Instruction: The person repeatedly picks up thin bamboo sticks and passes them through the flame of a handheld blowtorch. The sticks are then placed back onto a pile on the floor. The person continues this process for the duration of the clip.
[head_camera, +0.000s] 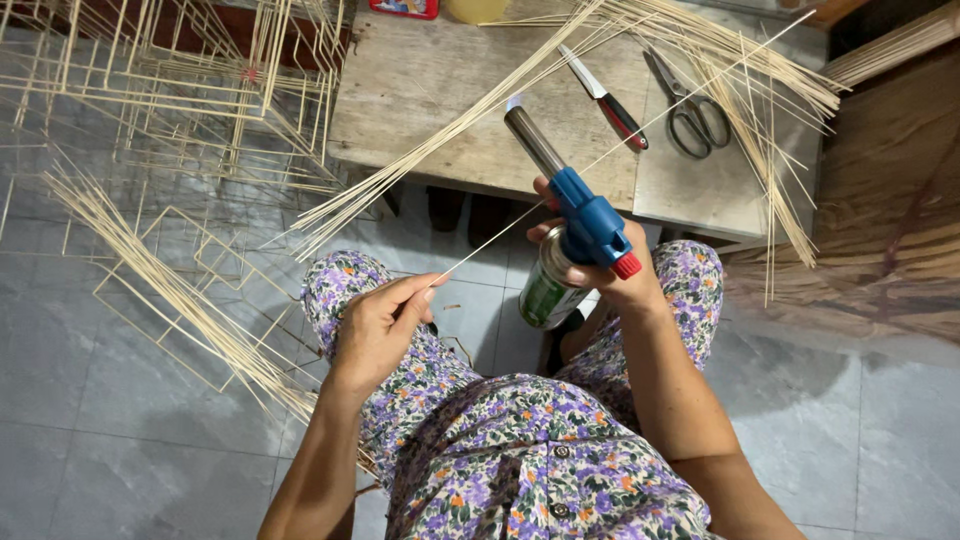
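Fingers of the left hand (380, 325) are pinched shut on the near end of a single thin bamboo strip (560, 190), thumb and forefinger meeting at its tip. From that pinch the strip runs up toward two o'clock, crosses just in front of the right hand (600, 265), passes beside the torch nozzle, and goes on over the low wooden table (430, 90).

The right hand's fingers are wrapped closed around a gas torch (570, 220): green canister below, blue head with a red knob, and a metal nozzle pointing to eleven o'clock with a small pale flame at its tip.

Judging from this, the step in hand is heating the strip; the next move seems to call for bringing one spot of the strip to the flame tip while the left pinch keeps it steady.

On the table at one o'clock lie a red-handled knife (605, 97) and scissors (690, 108), among loose bundles of bamboo strips (740, 70). At ten o'clock, on the tiled floor (120, 440), stand finished stick frames (200, 80). The person sits, wearing floral clothing.
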